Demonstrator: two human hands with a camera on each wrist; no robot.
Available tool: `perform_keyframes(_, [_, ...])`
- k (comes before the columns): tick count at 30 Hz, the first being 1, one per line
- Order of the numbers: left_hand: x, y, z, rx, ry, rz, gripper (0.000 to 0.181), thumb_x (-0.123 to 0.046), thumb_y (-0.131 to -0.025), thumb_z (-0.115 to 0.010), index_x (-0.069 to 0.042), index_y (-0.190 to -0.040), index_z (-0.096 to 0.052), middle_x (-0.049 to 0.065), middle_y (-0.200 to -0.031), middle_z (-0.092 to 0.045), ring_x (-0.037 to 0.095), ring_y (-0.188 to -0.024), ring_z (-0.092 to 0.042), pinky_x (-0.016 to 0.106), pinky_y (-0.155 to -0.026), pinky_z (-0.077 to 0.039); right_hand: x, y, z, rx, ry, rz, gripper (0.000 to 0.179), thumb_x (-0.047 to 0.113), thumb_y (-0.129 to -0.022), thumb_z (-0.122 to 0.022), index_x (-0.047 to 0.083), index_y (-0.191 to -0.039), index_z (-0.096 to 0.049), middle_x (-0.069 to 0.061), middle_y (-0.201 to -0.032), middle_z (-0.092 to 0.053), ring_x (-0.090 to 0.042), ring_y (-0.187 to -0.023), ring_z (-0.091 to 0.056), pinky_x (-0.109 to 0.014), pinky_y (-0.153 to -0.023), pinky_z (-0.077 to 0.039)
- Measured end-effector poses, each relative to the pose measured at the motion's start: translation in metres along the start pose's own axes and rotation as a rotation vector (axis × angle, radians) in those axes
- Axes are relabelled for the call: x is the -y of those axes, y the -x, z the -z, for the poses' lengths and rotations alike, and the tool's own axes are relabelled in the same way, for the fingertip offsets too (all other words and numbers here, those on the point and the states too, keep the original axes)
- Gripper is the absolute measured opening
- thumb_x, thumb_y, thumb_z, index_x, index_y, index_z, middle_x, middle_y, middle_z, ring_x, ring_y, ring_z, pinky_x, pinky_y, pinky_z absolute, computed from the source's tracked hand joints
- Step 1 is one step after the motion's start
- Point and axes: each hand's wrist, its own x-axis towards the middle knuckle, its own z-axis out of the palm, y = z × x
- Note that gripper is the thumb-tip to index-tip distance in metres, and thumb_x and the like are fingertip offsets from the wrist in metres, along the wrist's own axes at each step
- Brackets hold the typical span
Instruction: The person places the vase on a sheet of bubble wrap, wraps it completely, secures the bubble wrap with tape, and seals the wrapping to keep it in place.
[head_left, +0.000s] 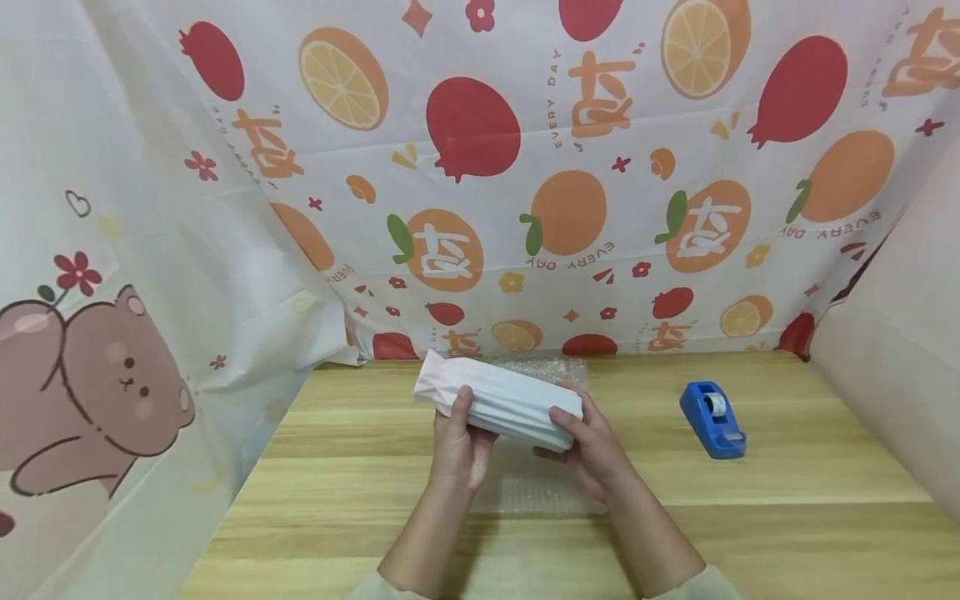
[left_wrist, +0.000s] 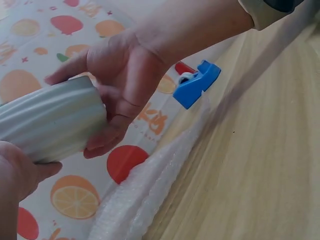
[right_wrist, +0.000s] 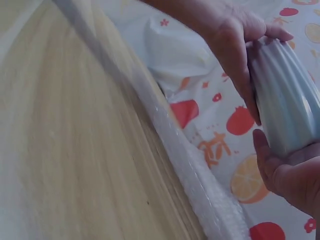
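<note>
One pale fluted vase [head_left: 504, 404] held aslant over the bubble wrap [head_left: 543, 493], my left hand [head_left: 461, 450] clasping it near the pinkish flared end, my right hand [head_left: 594, 446] gripping the opposite end, blue tape dispenser [head_left: 705, 427] to the bubble wrap's right

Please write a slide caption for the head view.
Left hand and right hand hold a pale fluted vase over bubble wrap; blue tape dispenser at right.
</note>
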Motion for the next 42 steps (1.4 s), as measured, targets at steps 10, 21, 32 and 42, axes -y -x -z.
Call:
perform_keyframes(10, [-0.013, -0.006, 0.008, -0.001, -0.024, 0.015, 0.060, -0.053, -0.088, -0.064, -0.021, -0.135, -0.044, -0.001, -0.115, -0.061, 0.013, -0.102, -0.063, 0.034, -0.086, -0.053, 0.009, 0.000, 0.009, -0.068, -0.065, 0.020, 0.050, 0.005, -0.090, -0.063, 0.023, -0.132, -0.044, -0.007, -0.134, -0.040, -0.026, -0.109, -0.050, -0.045, -0.085, -0.052])
perform_keyframes(21, [-0.032, -0.028, 0.036, -0.080, -0.559, 0.220, 0.056, -0.015, -0.094, -0.065, -0.008, -0.143, -0.038, 0.005, -0.111, -0.055, 0.012, -0.086, -0.059, 0.030, -0.074, -0.050, 0.020, -0.004, 0.030, -0.141, 0.102, 0.006, 0.063, 0.007, -0.087, -0.071, 0.021, -0.140, -0.041, -0.005, -0.138, -0.039, -0.025, -0.117, -0.044, -0.033, -0.087, -0.050])
perform_keyframes(32, [-0.025, -0.036, 0.063, 0.057, -0.873, 0.390, 0.055, -0.028, -0.095, -0.066, -0.010, -0.143, -0.046, 0.007, -0.102, -0.057, 0.014, -0.081, -0.055, 0.027, -0.063, -0.042, 0.004, -0.016, 0.063, -0.111, 0.288, -0.117, 0.076, 0.017, -0.085, -0.077, 0.016, -0.150, -0.037, -0.009, -0.149, -0.037, -0.030, -0.125, -0.041, -0.033, -0.092, -0.048])
perform_keyframes(42, [-0.021, -0.038, 0.073, 0.077, -0.944, 0.406, 0.052, -0.027, -0.095, -0.063, -0.010, -0.141, -0.045, 0.008, -0.101, -0.057, 0.016, -0.079, -0.053, 0.027, -0.057, -0.041, -0.002, -0.017, 0.069, -0.096, 0.524, -0.106, 0.081, 0.028, -0.081, -0.081, 0.015, -0.149, -0.039, -0.011, -0.155, -0.034, -0.033, -0.125, -0.044, -0.038, -0.084, -0.053])
